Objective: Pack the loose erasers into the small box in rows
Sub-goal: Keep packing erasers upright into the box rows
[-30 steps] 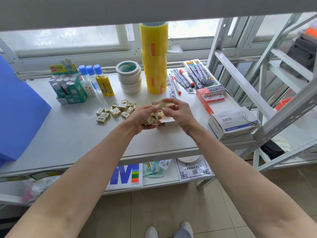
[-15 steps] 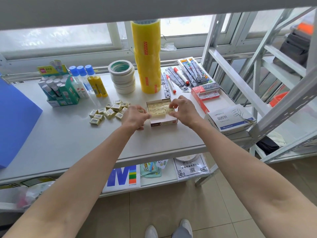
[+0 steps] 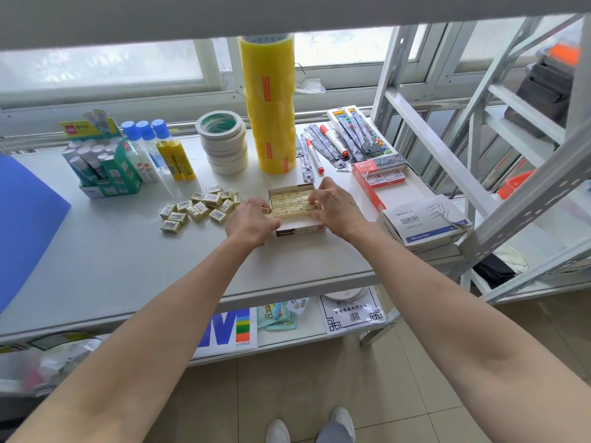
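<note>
The small open box lies on the white table, with rows of pale yellow erasers filling its far part. My right hand reaches in from the right, its fingertips pinching an eraser at the box's right side. My left hand rests against the box's left front corner, curled around an eraser that peeks out between its fingers. Left of the box lies a pile of several loose erasers.
Behind the box stand a tall stack of yellow tape, masking tape rolls, glue bottles and a glue-stick carton. Markers, a red box and a paper-clip box lie to the right. A blue sheet covers the left.
Both hands came down from mid-air to the box. The right hand's fingertips went into the box's right side, and the left hand settled at its left front corner.
</note>
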Demonstrator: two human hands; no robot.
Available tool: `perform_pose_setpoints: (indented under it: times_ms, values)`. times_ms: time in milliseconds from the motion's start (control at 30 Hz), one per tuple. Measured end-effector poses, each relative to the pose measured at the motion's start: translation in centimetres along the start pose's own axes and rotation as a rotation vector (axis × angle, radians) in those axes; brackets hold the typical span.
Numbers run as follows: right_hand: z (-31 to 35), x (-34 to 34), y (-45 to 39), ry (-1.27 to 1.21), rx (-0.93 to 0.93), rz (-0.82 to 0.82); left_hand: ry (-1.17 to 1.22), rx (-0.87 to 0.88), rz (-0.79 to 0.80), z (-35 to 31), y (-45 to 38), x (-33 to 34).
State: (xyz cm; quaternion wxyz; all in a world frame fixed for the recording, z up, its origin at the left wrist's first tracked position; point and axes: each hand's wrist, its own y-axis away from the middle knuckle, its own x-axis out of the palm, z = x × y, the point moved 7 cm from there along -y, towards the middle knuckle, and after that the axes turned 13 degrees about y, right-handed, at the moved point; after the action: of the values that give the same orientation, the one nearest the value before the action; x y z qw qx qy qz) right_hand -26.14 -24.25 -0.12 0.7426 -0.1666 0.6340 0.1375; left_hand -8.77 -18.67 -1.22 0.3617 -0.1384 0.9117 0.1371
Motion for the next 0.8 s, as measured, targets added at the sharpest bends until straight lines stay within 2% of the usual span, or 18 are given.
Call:
perform_pose_setpoints:
  times_ms: [400, 467, 567, 667, 733, 800]
  values:
    - [0.5, 0.2, 0.1, 0.024, 0.015, -0.022, 0.067, -0.022, 0.024, 0.3, 0.3, 0.0]
    - [0.5, -0.3, 0.2, 0.004, 0.031, -0.038, 0.29, -0.071, 0.054, 0.8, 0.2, 0.1]
    - [0.9, -1.2, 0.4, -0.082, 0.07, -0.094, 0.865, -0.266, 0.095, 1.8, 0.8, -0.2]
    - [2.1, -1.4, 0.3, -0.272, 0.075, -0.096, 1.297, -0.397, 0.228, 2.2, 1.7, 0.0]
    - [3.6, -1.1, 0.3, -0.445, 0.042, -0.043, 1.463, -0.425, 0.331, 2.3, 2.1, 0.1]
    - [5.3, -1.1, 0.4, -0.596, -0.003, 0.009, 1.491, -0.419, 0.386, 2.3, 2.4, 0.0]
